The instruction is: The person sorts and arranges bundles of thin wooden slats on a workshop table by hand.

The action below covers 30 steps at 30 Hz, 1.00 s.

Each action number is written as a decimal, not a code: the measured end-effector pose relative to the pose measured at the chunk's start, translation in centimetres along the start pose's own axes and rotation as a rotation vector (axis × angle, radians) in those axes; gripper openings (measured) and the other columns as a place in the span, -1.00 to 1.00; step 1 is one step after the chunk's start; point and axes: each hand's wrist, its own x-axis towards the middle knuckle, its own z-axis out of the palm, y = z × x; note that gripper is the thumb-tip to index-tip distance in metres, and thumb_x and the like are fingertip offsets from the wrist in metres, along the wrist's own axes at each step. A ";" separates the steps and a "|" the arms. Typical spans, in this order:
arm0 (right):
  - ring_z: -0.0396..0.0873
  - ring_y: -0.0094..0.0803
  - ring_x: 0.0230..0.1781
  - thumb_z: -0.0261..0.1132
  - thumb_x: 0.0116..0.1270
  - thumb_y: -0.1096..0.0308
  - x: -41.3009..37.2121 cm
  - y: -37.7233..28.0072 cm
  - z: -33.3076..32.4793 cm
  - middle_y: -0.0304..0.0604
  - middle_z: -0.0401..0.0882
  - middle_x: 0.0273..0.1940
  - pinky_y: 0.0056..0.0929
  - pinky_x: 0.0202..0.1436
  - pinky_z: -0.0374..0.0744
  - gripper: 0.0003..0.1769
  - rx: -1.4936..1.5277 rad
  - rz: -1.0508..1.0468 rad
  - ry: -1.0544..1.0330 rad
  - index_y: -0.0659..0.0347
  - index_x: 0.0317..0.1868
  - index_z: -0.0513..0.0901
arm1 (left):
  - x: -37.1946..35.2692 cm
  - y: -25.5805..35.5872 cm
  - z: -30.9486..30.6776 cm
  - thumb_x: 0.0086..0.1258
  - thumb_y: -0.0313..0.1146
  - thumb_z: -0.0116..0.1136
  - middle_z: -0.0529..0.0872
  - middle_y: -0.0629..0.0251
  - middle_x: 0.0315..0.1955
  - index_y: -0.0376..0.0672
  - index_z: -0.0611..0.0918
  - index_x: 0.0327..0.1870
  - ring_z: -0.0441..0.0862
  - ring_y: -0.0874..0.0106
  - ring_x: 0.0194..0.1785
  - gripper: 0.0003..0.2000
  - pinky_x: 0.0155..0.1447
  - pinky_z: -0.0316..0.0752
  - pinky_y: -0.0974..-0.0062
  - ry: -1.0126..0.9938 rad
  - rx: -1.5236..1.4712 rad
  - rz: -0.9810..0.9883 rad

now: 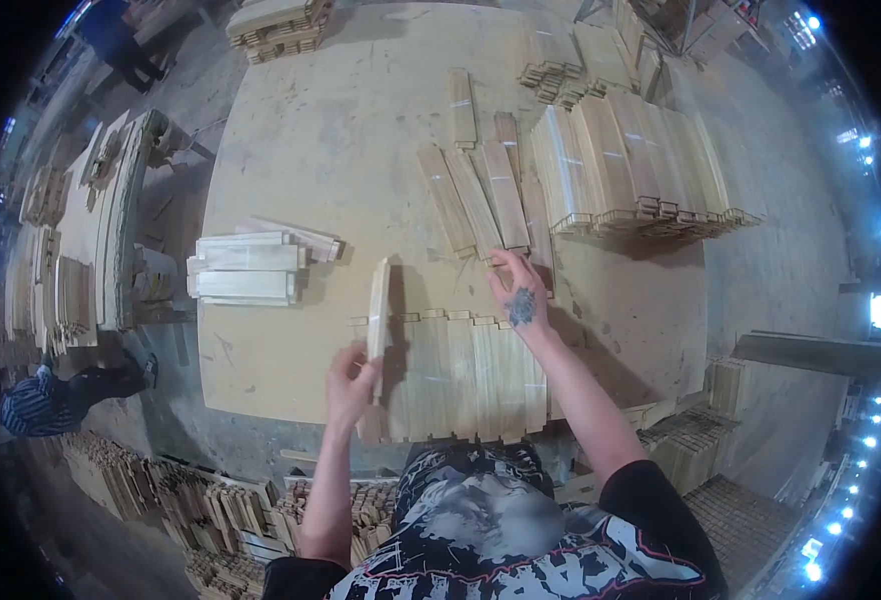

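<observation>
My left hand (351,384) is closed on a narrow wooden slat (379,310), which it holds on edge above the left end of a row of slats (461,375). That row lies side by side at the table edge in front of me. My right hand (517,288) is at the near end of a loose slat (504,195), its fingers bent and closed over that end. Several other loose slats (445,195) lie fanned out around it, some overlapping. One more short slat (462,108) lies just beyond them.
Pale stacked slats (249,270) lie on the table's left side. A large slat stack (631,160) stands at the right, with more bundles (279,25) at the far edge. Slat piles (221,510) fill the floor below. A person (71,395) stands at the left.
</observation>
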 end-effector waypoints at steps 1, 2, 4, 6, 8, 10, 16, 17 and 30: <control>0.68 -0.17 0.03 0.36 0.42 0.28 0.0 -1.0 0.2 -0.07 0.69 0.07 -0.24 0.13 0.61 -0.55 0.090 0.084 -0.068 0.10 0.28 0.59 | -0.6 -0.9 1.0 0.35 -0.35 0.40 0.65 0.26 -0.25 -0.33 0.64 0.18 0.63 0.45 -0.17 -0.58 -0.12 0.57 0.40 -0.007 -0.036 0.003; 0.69 -0.21 0.00 0.35 0.44 0.26 -0.1 -2.0 0.3 -0.08 0.70 0.05 -0.25 0.11 0.62 -0.56 0.178 0.168 -0.137 0.10 0.28 0.59 | -1.3 -1.6 2.2 0.35 -0.34 0.40 0.66 0.26 -0.25 -0.33 0.64 0.18 0.63 0.45 -0.18 -0.58 -0.13 0.57 0.39 -0.013 -0.073 0.005; 0.70 -0.30 -0.02 0.34 0.47 0.23 -3.3 -3.3 0.6 -0.10 0.71 0.04 -0.30 0.08 0.63 -0.58 0.379 0.261 -0.312 0.16 0.26 0.60 | -2.7 -2.1 5.4 0.34 -0.34 0.43 0.70 0.31 -0.26 -0.29 0.62 0.18 0.59 0.59 -0.34 -0.58 -0.29 0.52 0.55 0.045 0.120 0.222; 0.69 -0.40 -0.01 0.32 0.51 0.22 -7.4 -3.5 0.3 -0.13 0.71 0.04 -0.35 0.07 0.64 -0.59 0.477 0.245 -0.356 0.24 0.24 0.60 | -4.6 1.8 8.2 0.30 -0.24 0.48 0.68 0.12 -0.11 -0.27 0.61 0.20 0.66 0.30 -0.16 -0.49 -0.09 0.60 0.33 -0.104 0.191 0.229; 0.67 -0.44 0.02 0.31 0.53 0.26 -10.4 -2.1 -0.8 -0.15 0.71 0.05 -0.41 0.11 0.62 -0.61 0.519 0.275 -0.251 0.31 0.23 0.59 | -4.8 2.5 10.8 0.30 -0.20 0.48 0.66 0.06 -0.09 -0.27 0.59 0.20 0.67 0.23 -0.15 -0.48 -0.06 0.60 0.28 -0.247 0.208 0.337; 0.66 -0.45 0.04 0.29 0.53 0.32 -12.8 0.4 -3.5 -0.15 0.71 0.05 -0.43 0.16 0.60 -0.64 0.509 0.401 -0.127 0.33 0.22 0.58 | -4.0 3.0 12.4 0.31 -0.17 0.46 0.65 0.02 -0.09 -0.26 0.58 0.20 0.67 0.17 -0.14 -0.48 -0.04 0.60 0.22 -0.301 0.221 0.424; 0.67 -0.45 0.06 0.27 0.51 0.37 -19.6 6.5 -11.8 -0.07 0.73 0.07 -0.41 0.17 0.58 -0.61 0.246 0.537 0.009 0.32 0.28 0.55 | 7.4 7.8 18.8 0.43 -0.07 0.34 0.66 -0.01 -0.17 -0.27 0.57 0.22 0.69 0.08 -0.21 -0.49 -0.12 0.58 0.16 -0.048 0.411 0.601; 0.67 -0.44 0.06 0.27 0.49 0.42 -20.9 7.7 -11.8 -0.08 0.73 0.07 -0.41 0.18 0.58 -0.53 0.229 0.543 0.031 0.28 0.37 0.51 | 9.9 8.0 20.5 0.43 -0.04 0.33 0.66 -0.04 -0.13 -0.27 0.54 0.23 0.70 0.02 -0.13 -0.46 -0.07 0.59 0.11 -0.015 0.442 0.604; 0.64 -0.21 -0.10 0.44 0.33 0.21 -18.0 6.1 -9.1 -0.05 0.60 -0.02 -0.24 0.00 0.62 -0.46 -0.262 0.364 0.171 0.10 0.30 0.64 | 16.0 11.6 16.4 0.33 -0.17 0.36 0.67 0.02 -0.08 -0.26 0.41 0.45 0.74 0.30 -0.16 -0.30 -0.12 0.65 0.36 -0.222 0.397 0.377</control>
